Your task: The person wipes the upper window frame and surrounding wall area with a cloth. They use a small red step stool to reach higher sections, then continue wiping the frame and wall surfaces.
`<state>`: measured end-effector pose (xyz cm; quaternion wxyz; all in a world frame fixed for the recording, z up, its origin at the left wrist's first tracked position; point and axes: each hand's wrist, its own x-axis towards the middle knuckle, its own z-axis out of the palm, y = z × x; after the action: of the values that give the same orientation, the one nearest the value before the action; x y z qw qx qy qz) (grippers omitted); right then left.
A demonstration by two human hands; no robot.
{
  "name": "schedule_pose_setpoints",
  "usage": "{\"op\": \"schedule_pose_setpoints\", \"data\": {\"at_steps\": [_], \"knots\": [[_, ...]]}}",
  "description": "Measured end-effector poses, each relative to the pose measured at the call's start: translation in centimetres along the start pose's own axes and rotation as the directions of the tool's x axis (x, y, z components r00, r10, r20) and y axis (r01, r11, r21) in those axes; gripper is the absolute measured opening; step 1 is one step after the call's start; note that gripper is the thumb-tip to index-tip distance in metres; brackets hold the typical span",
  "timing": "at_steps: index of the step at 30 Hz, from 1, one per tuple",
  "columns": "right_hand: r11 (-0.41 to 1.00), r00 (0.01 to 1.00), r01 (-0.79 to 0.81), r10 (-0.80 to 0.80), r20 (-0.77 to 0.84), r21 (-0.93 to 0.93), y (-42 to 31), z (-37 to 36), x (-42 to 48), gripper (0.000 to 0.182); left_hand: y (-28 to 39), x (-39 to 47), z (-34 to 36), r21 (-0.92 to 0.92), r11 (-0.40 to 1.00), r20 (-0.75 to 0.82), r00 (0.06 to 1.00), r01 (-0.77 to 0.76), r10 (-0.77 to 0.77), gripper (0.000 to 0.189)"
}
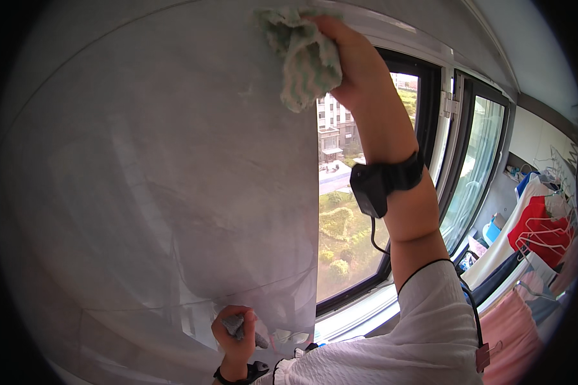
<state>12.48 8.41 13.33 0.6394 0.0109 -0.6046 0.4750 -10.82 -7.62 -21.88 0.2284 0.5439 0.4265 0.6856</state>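
Note:
A green-and-white patterned cloth [308, 67] is bunched in my right hand [349, 57], raised high against the grey, glossy tiled wall [173, 144] near its right edge. Low in the view, my left hand [233, 332] is closed around a crumpled grey cloth [234, 326], part of which hangs below the fingers. This hand is in front of the lower wall; whether it touches the tiles I cannot tell. A black device [371, 190] is strapped to my right forearm, with a cable running down from it.
Right of the wall is a black-framed window [351, 231] above a white sill [356, 320]. Another window panel [477, 168] stands farther right. Hanging clothes [534, 226] and wire hangers [542, 236] fill the right side.

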Motion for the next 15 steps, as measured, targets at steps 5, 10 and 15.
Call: {"op": "schedule_pose_setpoints", "data": {"at_steps": [5, 10, 15], "knots": [[0.986, 0.982, -0.162, 0.158, -0.103, -0.027, 0.0, -0.3, -0.8, 0.024, -0.5, -0.1, -0.2, -0.028, 0.999, -0.022, 0.999, 0.034, -0.035, 0.009], [0.868, 0.968, 0.234, -0.252, 0.019, -0.438, 0.3, 0.8, -0.3, 0.027, -0.8, -0.3, 0.0, -0.019, 1.0, -0.001, 1.0, 0.013, -0.013, 0.008], [0.327, 0.877, 0.256, -0.473, 0.077, -0.91, 1.2, 1.5, -3.1, 0.045, -0.7, -0.6, 0.4, -0.012, 1.0, 0.01, 1.0, -0.012, 0.012, 0.007]]}}
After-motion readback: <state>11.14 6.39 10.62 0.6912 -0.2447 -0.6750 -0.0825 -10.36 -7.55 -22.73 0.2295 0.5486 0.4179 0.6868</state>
